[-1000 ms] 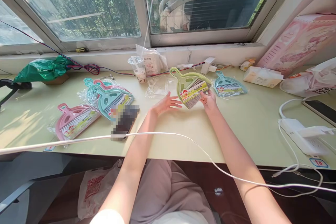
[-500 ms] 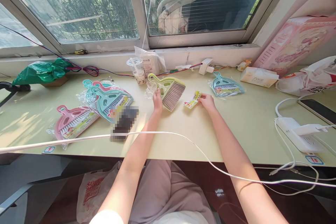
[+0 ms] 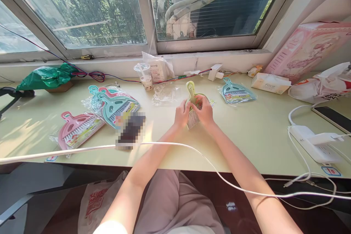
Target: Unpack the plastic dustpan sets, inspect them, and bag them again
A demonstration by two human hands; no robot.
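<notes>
Both my hands are closed on a light green dustpan and brush set [image 3: 190, 88] above the middle of the table. My left hand [image 3: 181, 114] grips its left side, and my right hand [image 3: 205, 111] grips its right side, thumbs towards each other. The handle points up and away, and the brush bristles [image 3: 193, 119] point down between my hands. Partly hidden behind my right hand, a yellow-green label card [image 3: 212, 102] lies on the table. Clear crumpled plastic wrapping [image 3: 166, 95] lies to the left of the set.
Wrapped blue and pink dustpan sets [image 3: 79, 128] lie at left, beside a blurred dark object [image 3: 131, 131]. Another wrapped blue set [image 3: 237, 91] lies at right. A drink cup [image 3: 146, 80] stands behind. A white cable [image 3: 181, 145] crosses in front; a power strip [image 3: 315, 142] sits at right.
My right hand has let go of the label card and moved left onto the green set. My left hand has brought the set to the right, turning it more upright.
</notes>
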